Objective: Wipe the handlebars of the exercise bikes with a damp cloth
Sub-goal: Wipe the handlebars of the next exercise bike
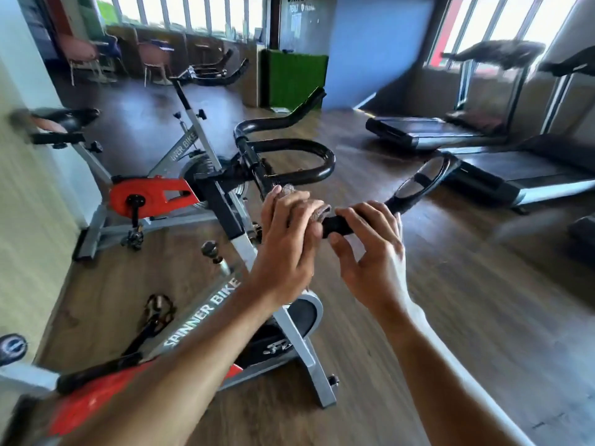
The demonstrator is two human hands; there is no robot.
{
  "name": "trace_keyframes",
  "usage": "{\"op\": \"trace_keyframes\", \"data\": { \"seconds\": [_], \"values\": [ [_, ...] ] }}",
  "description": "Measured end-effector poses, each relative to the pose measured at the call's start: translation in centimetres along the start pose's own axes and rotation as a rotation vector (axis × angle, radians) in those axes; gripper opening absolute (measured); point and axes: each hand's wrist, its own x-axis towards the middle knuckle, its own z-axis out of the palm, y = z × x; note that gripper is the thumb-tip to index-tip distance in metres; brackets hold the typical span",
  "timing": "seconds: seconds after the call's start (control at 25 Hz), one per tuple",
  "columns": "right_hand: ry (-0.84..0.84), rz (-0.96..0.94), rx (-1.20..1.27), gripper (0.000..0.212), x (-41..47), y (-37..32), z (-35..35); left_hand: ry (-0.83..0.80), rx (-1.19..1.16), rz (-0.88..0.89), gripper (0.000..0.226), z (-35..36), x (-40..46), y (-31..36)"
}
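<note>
Crumpled grey-brown cloth [317, 211] under left hand [289, 239] on glossy black handlebars [289, 156].

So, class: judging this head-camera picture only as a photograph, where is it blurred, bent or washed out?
Head view: the windows are blown out white; the treadmill and left-edge saddle smear with motion blur; wide-angle distortion tilts and bends the walls; the hands and near handlebar stay fairly sharp.
</note>
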Motion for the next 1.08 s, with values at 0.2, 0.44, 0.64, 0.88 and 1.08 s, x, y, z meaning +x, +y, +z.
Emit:
{"op": "trace_keyframes", "data": {
  "seconds": [0.2, 0.44, 0.64, 0.88, 1.08],
  "values": [
    [-0.264, -0.090, -0.314, 0.046, 2.7, 2.2, -4.7, -0.257, 0.068, -0.127, 0.042, -2.3, 1.1, -0.2],
    [-0.577, -0.077, -0.303, 0.047, 5.1, 2.4, -7.5, -0.384, 0.272, -0.447, 0.036, -1.1, 2.8, 6.6],
    [-0.761, 0.033, -0.157, 0.046, 6.6, 2.2, -9.2, -0.628, 0.259, -0.686, 0.046, 0.0, 5.5, 10.9],
    [-0.625, 0.325, -0.027, 0.038, 7.7, -4.3, -7.0, -0.450, 0.047, -0.722, 0.038, -7.6, 6.5, 4.7],
    [-0.637, 0.395, -0.215, 0.044, 5.6, -8.4, -1.9, -0.711, 0.000, -0.435, 0.039, -8.0, 5.9, 0.6]
  ]
}}
